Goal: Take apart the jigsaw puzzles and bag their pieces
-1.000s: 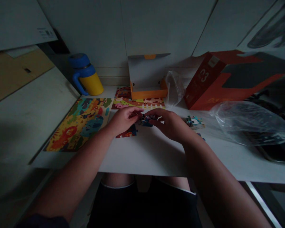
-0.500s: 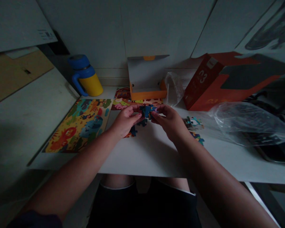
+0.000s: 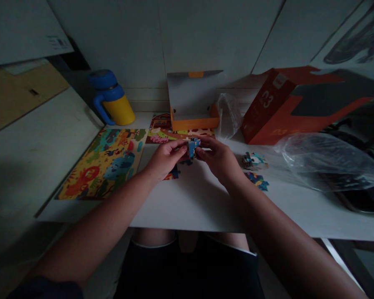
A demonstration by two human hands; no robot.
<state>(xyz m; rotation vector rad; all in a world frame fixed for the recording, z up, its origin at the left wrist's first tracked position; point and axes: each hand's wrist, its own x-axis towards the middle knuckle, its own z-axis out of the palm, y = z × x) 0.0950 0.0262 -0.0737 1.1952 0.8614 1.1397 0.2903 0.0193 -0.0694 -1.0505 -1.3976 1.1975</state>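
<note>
Between my hands, above the white table, are blue jigsaw puzzle pieces, seemingly several bunched together. My left hand pinches them from the left with thumb and fingers. From the other side my right hand grips them, its thumb in front. Below and behind my left hand lie dark blue and orange puzzle pieces, partly hidden by the fingers. Two small piles of pieces rest right of my right forearm: a teal-and-white pile and a blue-and-purple pile.
A colourful animal picture sheet lies at left, with a farm picture behind my hands. An open orange box, a blue-and-yellow flask, a large red box and clear plastic bags stand or lie around.
The puzzle pieces in my hands have turned, now showing a narrower, more upright blue face. My right hand has shifted slightly left, closer to my left hand.
</note>
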